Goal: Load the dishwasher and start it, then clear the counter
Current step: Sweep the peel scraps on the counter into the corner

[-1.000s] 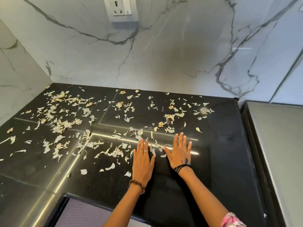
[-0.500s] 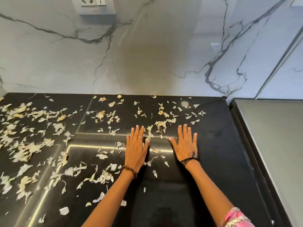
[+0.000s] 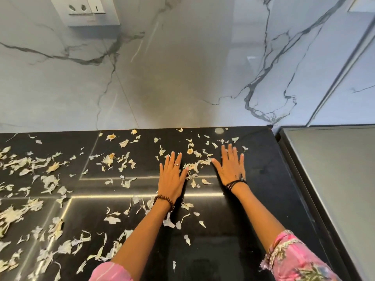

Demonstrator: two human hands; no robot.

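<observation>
Glossy black bench [image 3: 253, 199], strewn with thin, papery, pale cream peel scraps [image 3: 121, 161], curled and ragged, thickest toward the left. White veined marble wall [image 3: 182, 78] behind; wall socket [image 3: 89, 9] above. Left hand [image 3: 172, 175] and right hand [image 3: 231, 167] pressed flat, fingers spread, each grip released and grasping nothing; small cluster of scraps between them, touching both thumbs.

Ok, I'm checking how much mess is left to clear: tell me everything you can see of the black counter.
The black counter is glossy dark stone, reflecting light strips. Pale papery peel scraps litter it, thickest on the left, sparse at the right. It meets the marble wall behind and a grey surface on the right. The left hand and right hand lie flat on it.
</observation>
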